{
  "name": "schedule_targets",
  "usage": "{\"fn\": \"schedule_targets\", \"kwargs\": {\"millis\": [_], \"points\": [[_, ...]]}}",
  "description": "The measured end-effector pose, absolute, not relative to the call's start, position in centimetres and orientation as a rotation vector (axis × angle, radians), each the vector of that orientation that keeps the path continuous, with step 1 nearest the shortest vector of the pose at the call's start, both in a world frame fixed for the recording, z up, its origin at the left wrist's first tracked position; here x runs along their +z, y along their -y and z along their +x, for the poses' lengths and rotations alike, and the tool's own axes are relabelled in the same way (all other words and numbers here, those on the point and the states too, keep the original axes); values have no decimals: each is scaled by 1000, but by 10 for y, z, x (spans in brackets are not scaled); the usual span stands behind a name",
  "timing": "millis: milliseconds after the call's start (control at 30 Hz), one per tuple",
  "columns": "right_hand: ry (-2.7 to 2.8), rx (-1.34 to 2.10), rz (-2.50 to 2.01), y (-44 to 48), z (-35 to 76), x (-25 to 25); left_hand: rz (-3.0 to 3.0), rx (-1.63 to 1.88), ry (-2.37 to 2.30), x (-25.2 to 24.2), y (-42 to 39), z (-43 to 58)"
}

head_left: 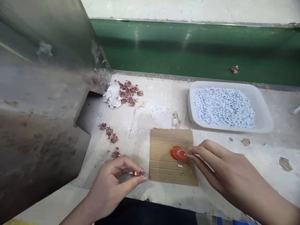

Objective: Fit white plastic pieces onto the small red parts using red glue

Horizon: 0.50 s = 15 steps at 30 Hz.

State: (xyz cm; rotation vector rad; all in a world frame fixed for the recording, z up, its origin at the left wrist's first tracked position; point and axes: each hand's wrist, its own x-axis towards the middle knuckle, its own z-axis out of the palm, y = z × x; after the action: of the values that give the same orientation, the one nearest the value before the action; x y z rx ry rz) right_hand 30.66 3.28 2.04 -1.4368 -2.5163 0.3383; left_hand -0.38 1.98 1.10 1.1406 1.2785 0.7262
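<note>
My left hand (pixel 117 178) pinches a small dark brown figurine (pixel 134 173) with yellow and white bits between thumb and fingertips, just left of a cardboard piece (pixel 161 156). On the cardboard lies a blob of orange-red paste (pixel 177 152). My right hand (pixel 215 162) is closed at its fingertips on a thin pale piece (pixel 187 155) that reaches into the right side of the paste; its exact kind is too small to make out. Just below the paste rests a single white curved piece (pixel 180 166).
A translucent tub (pixel 269 120) full of small white curved pieces stands at the back right. Several brown figurines (pixel 128 92) lie beside a crumpled white cloth (pixel 112 95). Loose white pieces (pixel 158 109) lie behind the cardboard. A large metal panel (pixel 47 93) blocks the left; a green belt (pixel 175 53) runs behind.
</note>
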Motion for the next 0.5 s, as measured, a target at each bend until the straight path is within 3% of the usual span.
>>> {"fn": "schedule_targets", "kwargs": {"millis": [267, 500], "points": [[2546, 321, -1410, -34, 303, 23, 657, 802, -997, 6, -24, -16], [2559, 309, -1414, -38, 305, 23, 665, 859, -959, 10, -23, -11]]}}
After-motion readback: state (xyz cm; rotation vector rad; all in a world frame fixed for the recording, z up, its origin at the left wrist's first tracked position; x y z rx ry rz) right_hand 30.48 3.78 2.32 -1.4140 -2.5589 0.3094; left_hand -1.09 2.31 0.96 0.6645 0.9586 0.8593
